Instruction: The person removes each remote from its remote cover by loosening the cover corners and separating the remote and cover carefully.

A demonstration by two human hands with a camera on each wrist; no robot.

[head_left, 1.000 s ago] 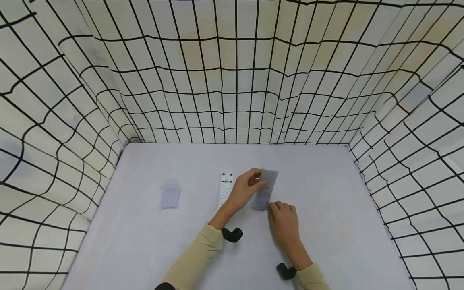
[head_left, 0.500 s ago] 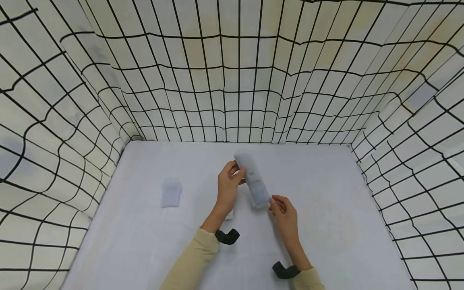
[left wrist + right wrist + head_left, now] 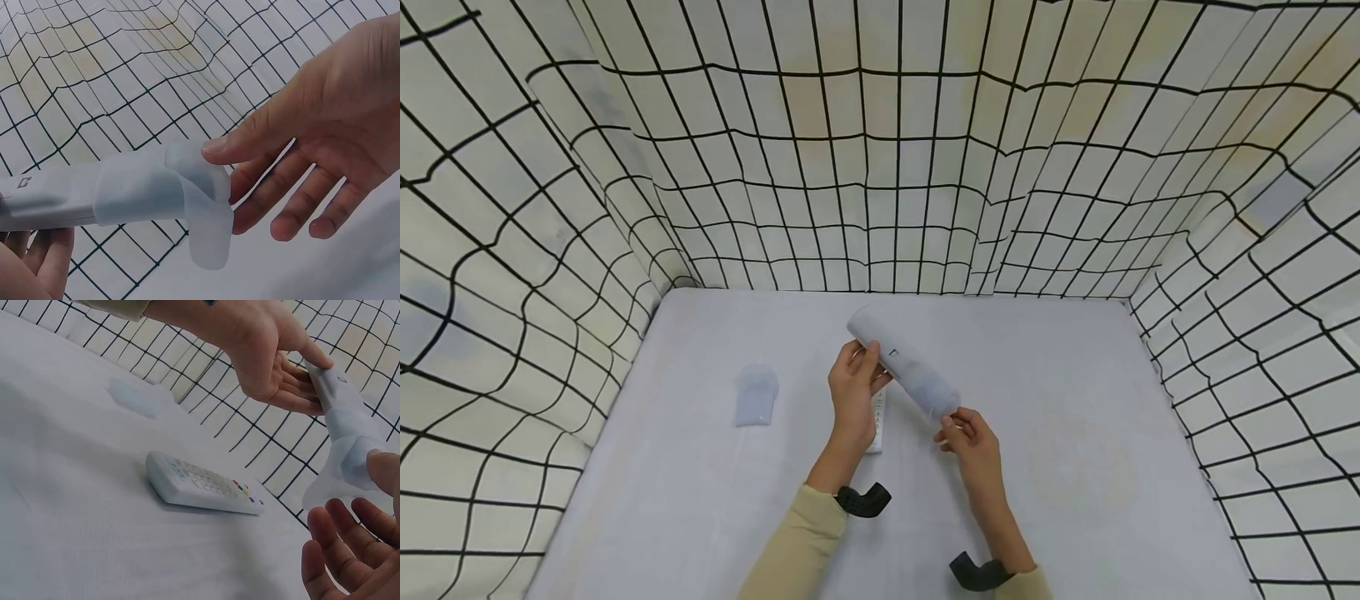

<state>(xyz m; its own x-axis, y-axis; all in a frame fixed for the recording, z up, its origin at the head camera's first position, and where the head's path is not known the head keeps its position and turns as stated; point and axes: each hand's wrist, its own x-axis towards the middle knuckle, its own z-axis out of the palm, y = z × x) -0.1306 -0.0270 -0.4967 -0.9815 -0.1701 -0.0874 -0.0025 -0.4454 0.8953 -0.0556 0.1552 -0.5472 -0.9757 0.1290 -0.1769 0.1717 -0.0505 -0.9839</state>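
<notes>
1. Both hands pinching: L hand on pale handset, R hand on film sleeve at handset's 4 o'clock end, above bench.
2. Film sleeve's prob abt half on.
3. White remote (7 o'clock), packet (9) untouched.

No words or numbers are legible. A small, dark, boxy outline stands on the long, pale, film-wrapped bar; markings on the white, oblong plastic remote control (too blurred) defy reading.
</notes>
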